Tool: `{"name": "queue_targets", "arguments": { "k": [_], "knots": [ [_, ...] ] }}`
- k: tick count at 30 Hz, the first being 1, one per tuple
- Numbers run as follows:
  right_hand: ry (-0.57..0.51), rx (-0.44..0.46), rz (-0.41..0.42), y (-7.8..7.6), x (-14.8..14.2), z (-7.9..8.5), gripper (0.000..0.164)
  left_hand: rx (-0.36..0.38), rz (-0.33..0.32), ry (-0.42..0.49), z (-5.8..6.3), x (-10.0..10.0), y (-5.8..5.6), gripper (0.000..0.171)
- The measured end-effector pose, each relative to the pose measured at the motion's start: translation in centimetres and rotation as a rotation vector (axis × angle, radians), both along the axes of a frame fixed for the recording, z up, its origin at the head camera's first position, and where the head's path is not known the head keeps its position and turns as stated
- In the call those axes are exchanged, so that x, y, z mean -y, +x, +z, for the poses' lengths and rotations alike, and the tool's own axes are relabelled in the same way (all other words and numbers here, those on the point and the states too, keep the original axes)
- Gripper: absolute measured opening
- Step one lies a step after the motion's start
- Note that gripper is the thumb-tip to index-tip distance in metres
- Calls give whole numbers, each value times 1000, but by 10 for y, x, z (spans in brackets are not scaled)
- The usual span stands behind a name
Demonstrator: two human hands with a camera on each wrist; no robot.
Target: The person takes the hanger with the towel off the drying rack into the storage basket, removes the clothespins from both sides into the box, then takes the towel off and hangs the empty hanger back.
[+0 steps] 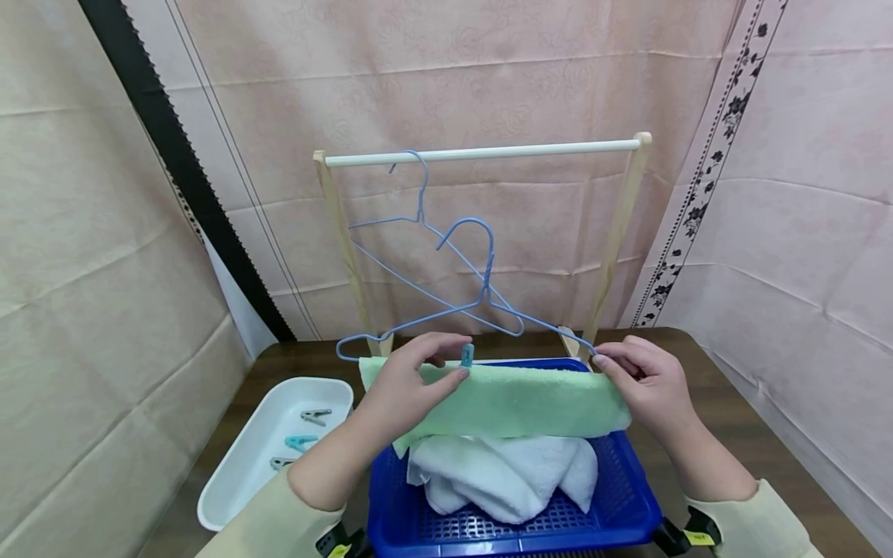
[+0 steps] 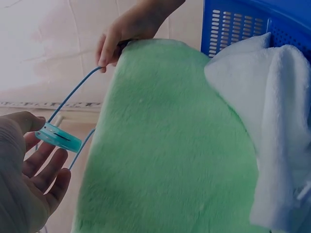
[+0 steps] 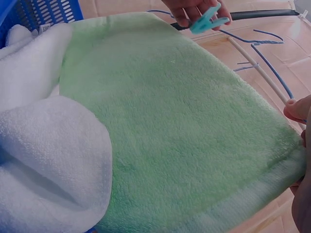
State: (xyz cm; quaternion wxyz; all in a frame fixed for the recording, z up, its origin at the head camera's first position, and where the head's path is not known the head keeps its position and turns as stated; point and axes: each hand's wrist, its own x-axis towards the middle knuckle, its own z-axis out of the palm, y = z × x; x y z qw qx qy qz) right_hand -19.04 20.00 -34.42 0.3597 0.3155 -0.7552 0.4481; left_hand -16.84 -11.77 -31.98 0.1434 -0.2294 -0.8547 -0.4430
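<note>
A teal clothespin (image 1: 467, 355) is pinched between the thumb and fingers of my left hand (image 1: 415, 384), above the top edge of a green towel (image 1: 523, 403). The left wrist view shows the clothespin (image 2: 59, 137) close to the blue wire of the hanger. The green towel hangs over the bottom of the blue hanger (image 1: 487, 271), whose hook points up. At the hanger's right end, my right hand (image 1: 645, 376) pinches the wire beside the towel's corner. The towel covers the hanger's lower bar.
Below the towel, a blue basket (image 1: 631, 496) holds a white towel (image 1: 502, 473). A white tray (image 1: 233, 465) with several clothespins stands at the left. Behind, another blue hanger (image 1: 422, 194) hangs from the white rod (image 1: 516, 150) of a wooden stand.
</note>
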Motion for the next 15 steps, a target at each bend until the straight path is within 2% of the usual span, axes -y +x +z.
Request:
{"name": "queue_targets", "arguments": {
  "k": [6,10,15],
  "knots": [
    [0,13,-16,-19,-13,-22,28,-30,48,-41,0,18,7,34],
    [-3,24,-15,-20,-14,-23,28,-69,52,-74,-3,31,11,35],
    [-3,27,-9,-16,-12,-19,28,-50,90,-112,-8,46,18,36]
  ]
}}
